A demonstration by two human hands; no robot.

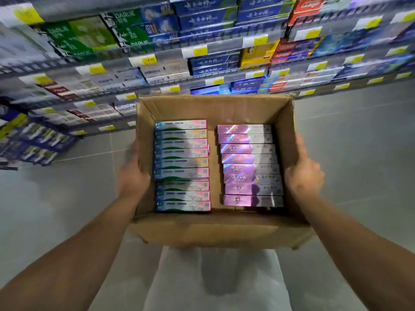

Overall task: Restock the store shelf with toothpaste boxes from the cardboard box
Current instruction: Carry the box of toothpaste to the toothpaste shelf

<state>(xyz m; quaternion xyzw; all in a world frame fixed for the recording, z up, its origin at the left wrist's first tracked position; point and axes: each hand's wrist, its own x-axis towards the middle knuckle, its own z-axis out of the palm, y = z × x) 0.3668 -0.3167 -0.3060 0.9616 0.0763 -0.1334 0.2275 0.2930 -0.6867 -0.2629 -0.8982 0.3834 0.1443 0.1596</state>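
**Open carton of toothpaste held in both hands before the shelves**

Nearest the camera, two bare forearms reach forward from the lower corners and converge on a cardboard box held out in front of the person's body, above the grey floor. The left hand grips the box's left wall, its thumb hooked over the rim and lying inside, the remaining fingers hidden on the outer face. The right hand clasps the right wall from outside with curled fingers; its fingertips cannot be seen.

The box is open at the top, its flaps folded outward. Inside lie two columns of toothpaste boxes, each carton flat with its long axis running left to right, stacked one behind another from the near wall toward the far one. The left column is pale, with green, pink and yellow tints; the right column is shiny purple. A strip of bare cardboard separates them.

Beyond the box's far edge stands the store shelf, blurred, its tiers packed with green, blue, red and white cartons behind yellow price tags.
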